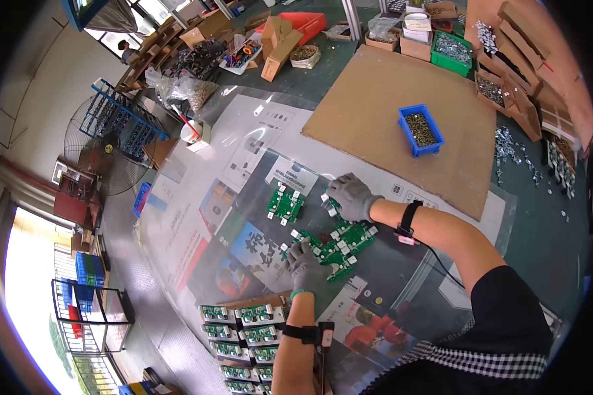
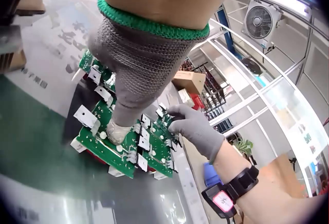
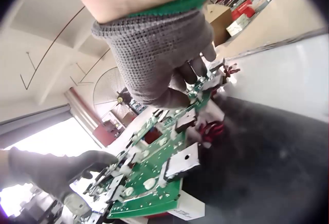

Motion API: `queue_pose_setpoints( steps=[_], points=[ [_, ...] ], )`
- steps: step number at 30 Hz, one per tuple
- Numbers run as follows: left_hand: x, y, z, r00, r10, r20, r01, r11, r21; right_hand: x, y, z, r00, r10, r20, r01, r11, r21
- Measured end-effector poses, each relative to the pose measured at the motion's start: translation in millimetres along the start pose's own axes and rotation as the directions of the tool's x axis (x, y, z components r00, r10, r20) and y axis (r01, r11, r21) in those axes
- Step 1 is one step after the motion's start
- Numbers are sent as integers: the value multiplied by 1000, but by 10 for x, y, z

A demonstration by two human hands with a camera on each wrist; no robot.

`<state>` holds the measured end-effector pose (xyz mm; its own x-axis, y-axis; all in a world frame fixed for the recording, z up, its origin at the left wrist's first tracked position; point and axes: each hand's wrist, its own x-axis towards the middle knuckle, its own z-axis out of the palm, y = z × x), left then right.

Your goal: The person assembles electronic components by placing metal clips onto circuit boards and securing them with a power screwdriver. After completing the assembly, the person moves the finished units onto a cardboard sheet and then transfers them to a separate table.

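Both hands wear grey knit gloves with green cuffs. Several green circuit boards with white-topped metal tabs lie together on the covered table; one board [image 1: 351, 243] is near the middle of the cluster. My left hand [image 1: 304, 268] grips a circuit board [image 2: 105, 144] at the cluster's left side, fingertips down among its parts. At the far side, my right hand [image 1: 353, 197] holds another circuit board by its edge, fingers curled over it; the glove hides much of that board. Red parts [image 3: 212, 131] show under the boards' edges. A separate circuit board [image 1: 285, 205] lies to the left of the right hand.
Rows of finished-looking board assemblies [image 1: 257, 315] stand in front, beside the left forearm. A blue bin of small brass-coloured parts [image 1: 422, 130] sits on a cardboard sheet [image 1: 369, 85]. A white cup [image 1: 191, 131] holding a red-handled tool stands at the far left. Boxes of hardware [image 1: 451, 52] line the back.
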<state>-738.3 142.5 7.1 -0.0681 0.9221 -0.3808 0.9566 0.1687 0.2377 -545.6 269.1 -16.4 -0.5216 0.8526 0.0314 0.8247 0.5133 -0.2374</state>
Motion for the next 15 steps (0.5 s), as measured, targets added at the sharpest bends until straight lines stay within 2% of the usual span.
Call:
queue_pose_setpoints(
  steps=[3,5,6,9,12,14,15],
  points=[
    [-459,333,235,993,119,-10,-118,989,87,-660,-54,-76,992,-41,116,52,994,-94],
    [-762,453,380,984,177,2,-175,969,174,-1081,-35,-159,979,-90,182,104,992,-69],
    [-857,458,433,987,162,-8,-158,973,168,-1243,28,-162,974,-121,190,134,989,-55],
    [-1089,440,598,988,145,-52,-136,980,143,-1709,163,-160,993,-115,-34,115,993,-21],
    [-1389,401,713,941,227,-251,-207,973,104,-2210,93,-491,995,79,-63,-71,991,109],
    [-1609,454,791,925,232,-300,-237,971,18,-2682,93,-599,973,214,-89,-178,934,310],
    [-1703,499,830,917,238,-321,-259,966,-21,-2954,120,-546,956,270,-111,-226,924,309]
  ],
)
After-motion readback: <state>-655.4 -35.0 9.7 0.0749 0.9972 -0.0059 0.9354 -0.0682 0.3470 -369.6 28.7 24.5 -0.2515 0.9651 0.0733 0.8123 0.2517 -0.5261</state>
